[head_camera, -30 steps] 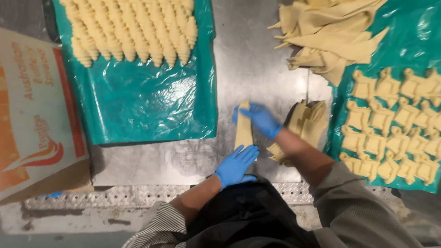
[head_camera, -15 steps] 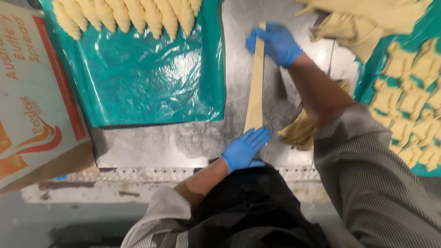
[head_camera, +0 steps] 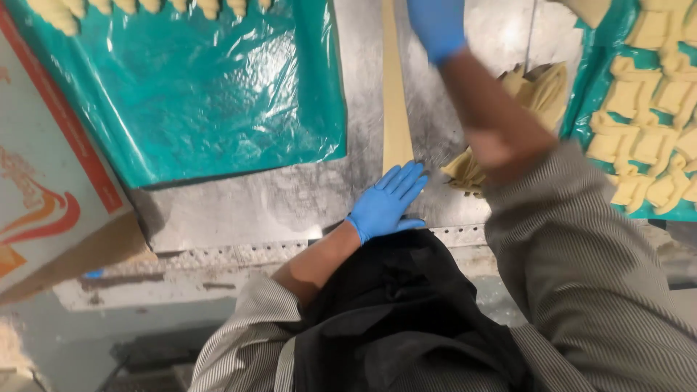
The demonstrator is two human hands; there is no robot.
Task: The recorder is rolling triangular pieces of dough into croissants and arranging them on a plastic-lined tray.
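The person's left hand, in a blue glove, lies flat with its fingers spread on the near end of a long, thin strip of pale dough, pressing it against the steel table. The strip runs straight away from that hand, up the table, to the right hand, also blue-gloved, which sits at the strip's far end at the top edge of the view. That right hand is partly cut off, and I cannot tell whether it pinches the dough or only rests on it. The two hands are well apart, with the dough stretched between them. Just to the right of the left hand, under the outstretched right forearm, sits a loose heap of folded dough strips. Further right of that arm lies a teal plastic sheet covered with rows of small shaped dough pieces. To the left of the strip and beyond the left hand spreads a second teal sheet, mostly bare and crinkled, with a row of rolled dough pieces along its far edge. Left of that sheet, well away from both hands, stands a cardboard box with red and orange print. The person wears a striped long-sleeved shirt and a dark apron.
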